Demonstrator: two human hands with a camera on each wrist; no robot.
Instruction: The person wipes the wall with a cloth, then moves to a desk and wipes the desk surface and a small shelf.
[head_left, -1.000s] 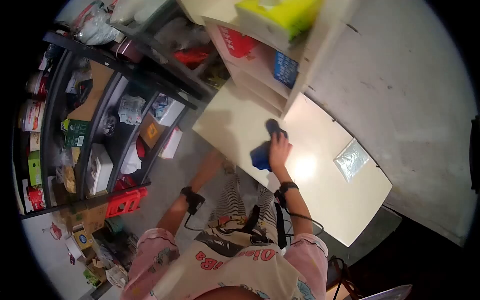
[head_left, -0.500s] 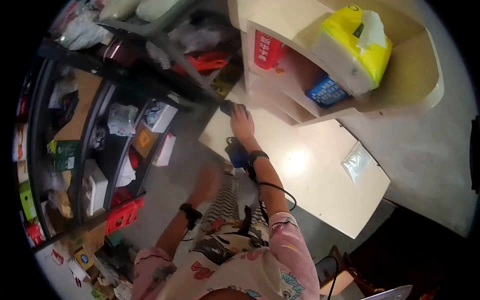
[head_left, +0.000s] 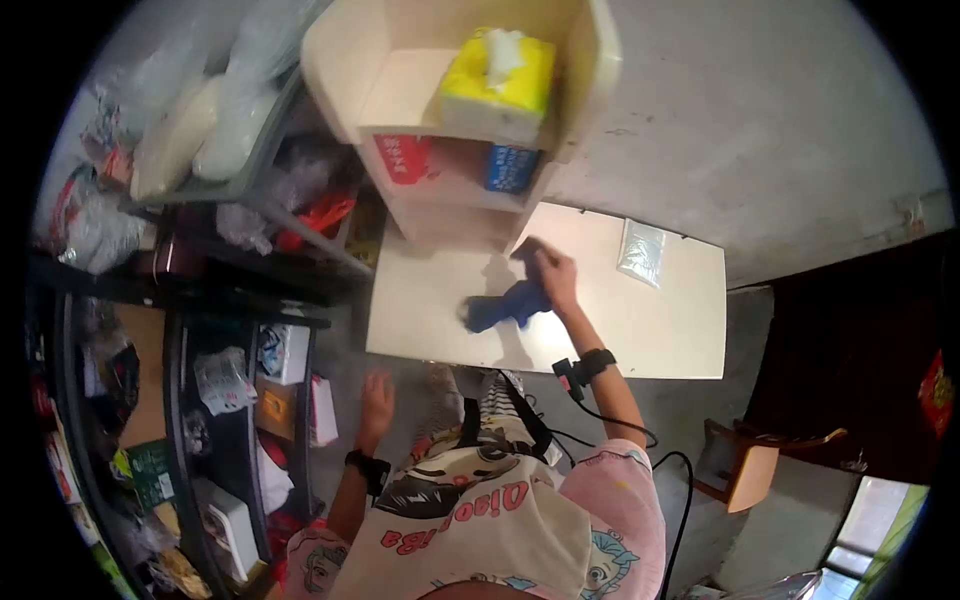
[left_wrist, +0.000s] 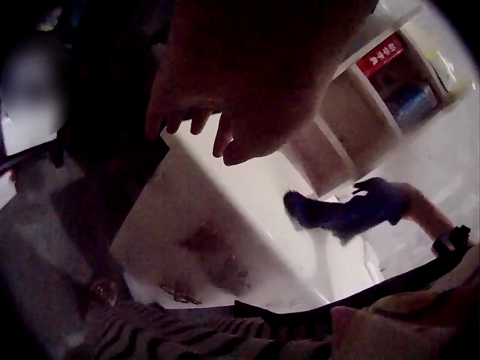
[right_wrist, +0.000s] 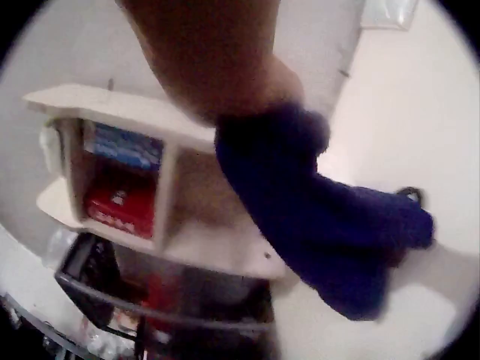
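Observation:
My right hand [head_left: 558, 280] grips a dark blue cloth [head_left: 512, 305] over the cream table [head_left: 660, 325], in front of the small shelf unit. Part of the cloth hangs down to the left of the hand, and a darker end sticks out past the fingers. In the right wrist view, the bunched cloth [right_wrist: 315, 217] hides most of the fingers. My left hand [head_left: 377, 405] hangs in front of the table's near left corner, holding nothing. Its loosely bent fingers [left_wrist: 223, 135] show dark in the left wrist view.
A cream shelf unit [head_left: 345, 85] on the table bears a yellow tissue pack [head_left: 510, 75], a red box [head_left: 405, 158] and a blue box [head_left: 511, 168]. A silvery packet [head_left: 641, 252] lies at the back right. Dark, crowded shelving [head_left: 175, 390] stands left; a wooden chair [head_left: 755, 478] is at right.
My right hand went with the cloth to the table's left end, then came back right toward the middle. The head view has turned and shifted. The left hand stays low beside the body.

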